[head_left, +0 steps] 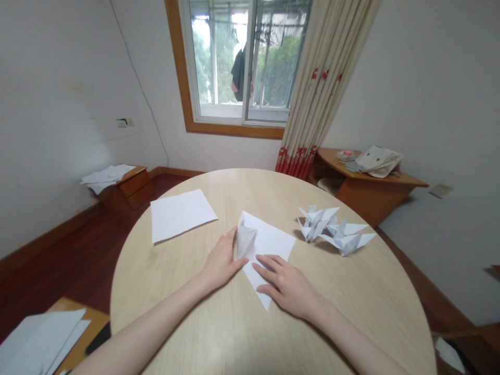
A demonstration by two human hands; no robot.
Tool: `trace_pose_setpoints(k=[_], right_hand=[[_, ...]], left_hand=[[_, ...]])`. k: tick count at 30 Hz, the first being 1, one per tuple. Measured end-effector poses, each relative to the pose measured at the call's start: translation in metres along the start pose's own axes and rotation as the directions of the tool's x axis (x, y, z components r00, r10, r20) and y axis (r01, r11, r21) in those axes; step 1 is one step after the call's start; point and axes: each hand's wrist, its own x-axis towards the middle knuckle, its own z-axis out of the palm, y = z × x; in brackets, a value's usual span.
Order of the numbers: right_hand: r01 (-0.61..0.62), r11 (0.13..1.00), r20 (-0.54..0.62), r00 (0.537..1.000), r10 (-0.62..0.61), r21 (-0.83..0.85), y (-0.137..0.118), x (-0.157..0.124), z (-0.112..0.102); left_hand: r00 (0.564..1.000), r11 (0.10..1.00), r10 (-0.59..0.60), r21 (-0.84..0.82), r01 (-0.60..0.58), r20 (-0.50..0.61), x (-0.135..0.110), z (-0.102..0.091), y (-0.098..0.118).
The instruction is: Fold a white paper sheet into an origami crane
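A partly folded sheet of white paper [275, 239] lies at the middle of the round table, one corner pointing toward me. Its left side carries a raised, folded flap. My left hand [223, 259] rests at the paper's left edge, fingers along the flap and thumb at its lower end; the fingers are apart. Spread over the lower part of the sheet, my right hand [287, 284] lies with its fingertips just right of the flap. Several folded paper cranes [344, 242] stand together on the table, to the right of the sheet.
A stack of white paper [182, 216] lies on the left of the wooden table [250, 182]. More sheets [42, 341] rest on a low surface at lower left. A corner desk [375, 179] holds a cloth bag [378, 160]. Ahead are a window and a curtain [312, 104].
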Motion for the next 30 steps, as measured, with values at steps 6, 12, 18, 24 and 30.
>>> trace_pose_setpoints(k=[6,12,18,24,30], right_hand=[[0.001,1.000,0.009,1.000,-0.001,-0.004,0.000,0.000,0.000],[0.012,1.000,-0.036,0.999,-0.012,-0.020,-0.001,0.000,0.002],[-0.008,0.998,-0.062,0.998,0.004,-0.055,-0.005,0.002,0.006],[0.002,0.998,-0.091,0.996,-0.008,-0.068,-0.004,0.001,0.007],[0.004,0.997,-0.074,0.997,-0.009,-0.071,-0.005,0.002,0.006]], left_hand=[[1.000,1.000,0.002,0.017,-0.002,-0.002,0.000,-0.001,0.005],[1.000,0.999,0.006,0.054,-0.005,-0.019,0.000,-0.001,0.005],[0.999,0.993,0.033,0.113,-0.028,-0.035,0.000,0.000,0.000],[0.997,0.975,0.046,0.216,-0.060,0.069,-0.001,-0.006,-0.011],[0.994,0.969,0.005,0.244,-0.032,0.110,0.001,-0.009,-0.011]])
